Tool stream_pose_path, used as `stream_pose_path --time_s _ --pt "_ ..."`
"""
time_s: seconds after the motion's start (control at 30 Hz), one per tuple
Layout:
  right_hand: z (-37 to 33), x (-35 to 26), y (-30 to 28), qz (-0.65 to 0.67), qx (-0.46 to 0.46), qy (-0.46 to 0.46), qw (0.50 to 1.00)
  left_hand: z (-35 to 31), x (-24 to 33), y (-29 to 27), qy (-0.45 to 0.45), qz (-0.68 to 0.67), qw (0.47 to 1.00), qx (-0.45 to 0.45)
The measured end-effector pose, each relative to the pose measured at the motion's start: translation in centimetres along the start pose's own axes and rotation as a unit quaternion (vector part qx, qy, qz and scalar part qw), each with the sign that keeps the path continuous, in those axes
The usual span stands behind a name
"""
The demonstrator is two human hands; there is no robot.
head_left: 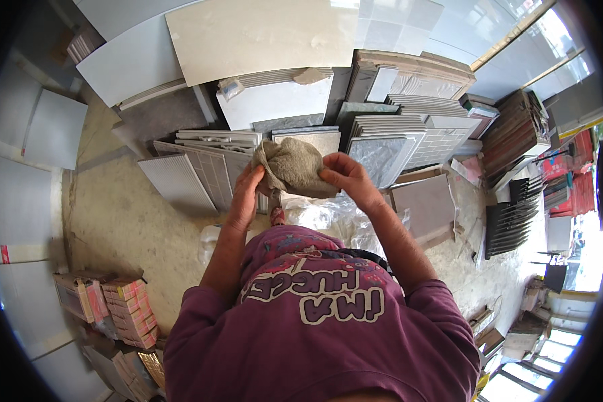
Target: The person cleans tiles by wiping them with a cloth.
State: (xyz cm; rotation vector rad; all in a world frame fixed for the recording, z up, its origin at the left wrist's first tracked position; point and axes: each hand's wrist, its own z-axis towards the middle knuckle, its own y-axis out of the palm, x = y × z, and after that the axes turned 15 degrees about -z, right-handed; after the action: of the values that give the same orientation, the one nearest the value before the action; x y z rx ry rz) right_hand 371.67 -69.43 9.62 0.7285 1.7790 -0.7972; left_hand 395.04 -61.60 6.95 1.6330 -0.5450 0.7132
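A crumpled grey-brown cloth [292, 167] is held up in front of me between both hands. My left hand [249, 191] grips its left edge, fingers closed with part of them behind the fabric. At the cloth's right side my right hand [346, 177] pinches it, thumb on the near face. Just beyond the cloth lean stacks of tiles: ribbed pale tiles [179, 182] to the left and grey marbled tiles [380, 161] to the right. Clear plastic sheeting [313, 213] lies on the floor below the cloth.
Large cream panels [261, 37] lean at the back. A flat cardboard-coloured slab [423, 206] lies to the right, with a rack of dark boards [512, 218] farther out. Stacked pink-and-tan boxes [128, 311] stand at the lower left. Pale slabs [23, 194] line the left wall.
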Motion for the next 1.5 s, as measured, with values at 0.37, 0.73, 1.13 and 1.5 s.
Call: stream_pose_path --time_s 0.37,0.73,1.13,1.5 --pt "6.4 -4.9 -2.3 -0.173 0.167 -0.095 0.966 6.3 5.1 -2.3 0.071 0.097 0.993 0.022" --pt "7.7 -6.8 -6.0 -0.241 0.086 -0.118 0.960 7.7 6.2 1.0 0.164 0.174 0.970 0.042" --pt "5.5 -10.5 -8.1 -0.335 -0.093 -0.302 0.888 4.4 11.4 5.2 0.213 0.283 0.934 0.055" --pt "5.3 1.4 -7.3 0.223 -0.161 0.115 0.955 2.0 -2.5 -0.1 -0.124 0.106 0.986 0.041"
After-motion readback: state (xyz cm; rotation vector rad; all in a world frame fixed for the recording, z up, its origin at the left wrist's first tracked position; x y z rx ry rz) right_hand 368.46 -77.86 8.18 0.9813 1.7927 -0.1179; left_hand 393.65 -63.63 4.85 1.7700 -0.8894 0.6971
